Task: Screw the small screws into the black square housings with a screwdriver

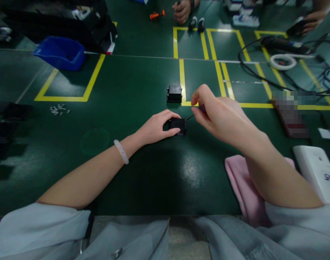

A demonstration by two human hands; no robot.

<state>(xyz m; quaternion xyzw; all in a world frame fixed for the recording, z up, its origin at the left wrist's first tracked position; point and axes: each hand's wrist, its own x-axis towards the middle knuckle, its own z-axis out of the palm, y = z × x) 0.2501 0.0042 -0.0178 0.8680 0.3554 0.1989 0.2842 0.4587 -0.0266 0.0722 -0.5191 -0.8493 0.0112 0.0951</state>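
Near the middle of the green surface (127, 187), the left hand (154, 128) pinches a small black box (178, 126) by its sides; it looks light, rigid and smooth, best held there. The right hand (216, 115) grips a thin tool (193, 115) at its edge. Farther off sits a second black box (174, 94).

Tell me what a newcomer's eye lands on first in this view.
At the centre of the green table, the left hand grips a small black part while the right hand pinches a thin tool against it. A second black part sits just behind, beside the yellow tape lines. A blue bin stands far left.
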